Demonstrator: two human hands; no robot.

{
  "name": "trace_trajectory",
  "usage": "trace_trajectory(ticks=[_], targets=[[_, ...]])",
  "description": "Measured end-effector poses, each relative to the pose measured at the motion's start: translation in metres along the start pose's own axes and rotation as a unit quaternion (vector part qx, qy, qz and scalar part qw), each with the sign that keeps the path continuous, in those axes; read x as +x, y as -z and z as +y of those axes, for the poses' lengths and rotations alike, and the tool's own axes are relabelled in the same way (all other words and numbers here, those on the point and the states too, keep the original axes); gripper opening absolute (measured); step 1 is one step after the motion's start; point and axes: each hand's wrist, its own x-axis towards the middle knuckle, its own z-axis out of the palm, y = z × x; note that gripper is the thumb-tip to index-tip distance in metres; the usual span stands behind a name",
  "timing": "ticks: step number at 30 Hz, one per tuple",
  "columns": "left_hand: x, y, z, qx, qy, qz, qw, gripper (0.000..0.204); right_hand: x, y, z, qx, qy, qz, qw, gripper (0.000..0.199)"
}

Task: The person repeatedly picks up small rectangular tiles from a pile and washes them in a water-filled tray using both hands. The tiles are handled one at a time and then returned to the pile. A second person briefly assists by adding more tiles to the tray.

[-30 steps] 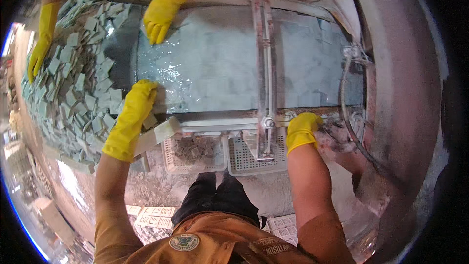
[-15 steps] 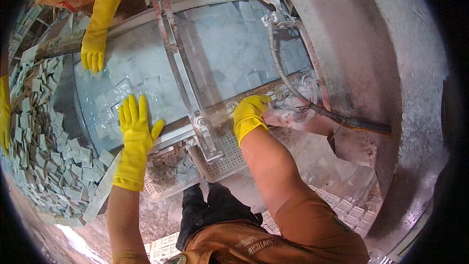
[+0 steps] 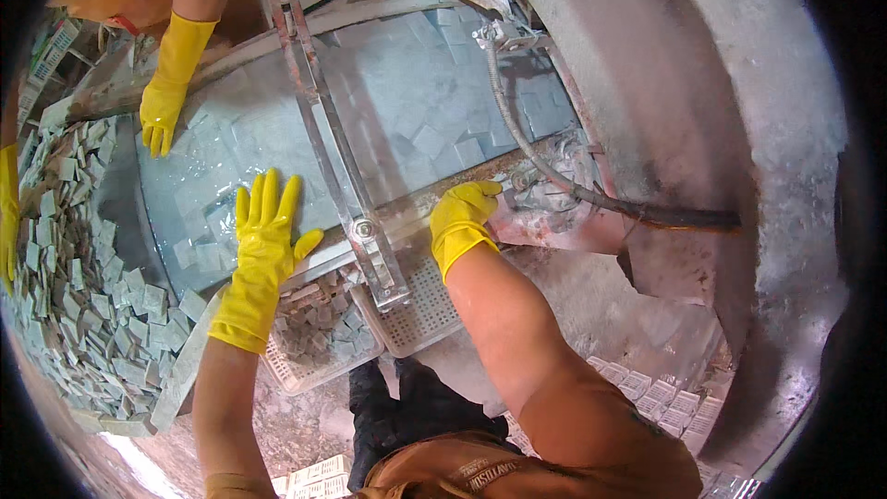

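My left hand [image 3: 266, 245], in a yellow rubber glove, is spread open over the near side of a wet, bluish-grey belt [image 3: 370, 129] bearing thin square tiles [image 3: 430, 140]. Nothing is between its fingers; whether it touches the tiles I cannot tell. My right hand [image 3: 462, 220], gloved the same way, is closed on the rusty near rail [image 3: 427, 206] of the belt, with the thumb side toward the right. Its fingertips are partly hidden. A slotted metal bar [image 3: 325, 134] crosses above the belt between my hands.
Opposite me, a co-worker's yellow-gloved hand [image 3: 166, 111] reaches over the belt's far left part. Loose grey-green tiles [image 3: 102, 314] are heaped at the left. Below the rail are a plastic basket of tile pieces [image 3: 323, 323] and a perforated basket [image 3: 420, 310]. A thick cable [image 3: 637, 212] runs at the right.
The view has shifted slightly. My left hand has moved a little right relative to the bar, its fingers spread wider. The co-worker's hand has come lower over the belt. My right hand stays on the rail.
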Motion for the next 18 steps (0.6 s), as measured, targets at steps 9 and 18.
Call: trace_trajectory(ticks=[9,18], targets=[[0.023,-0.015,0.025,0.038,0.039,0.003,0.999,0.096,0.017,0.005,0.018,0.056,0.023,-0.05,0.997,0.048],[0.025,-0.018,0.016,0.032,0.032,0.019,0.999,0.096,0.008,0.073,0.007,-0.128,0.607,-0.003,0.785,0.066]])
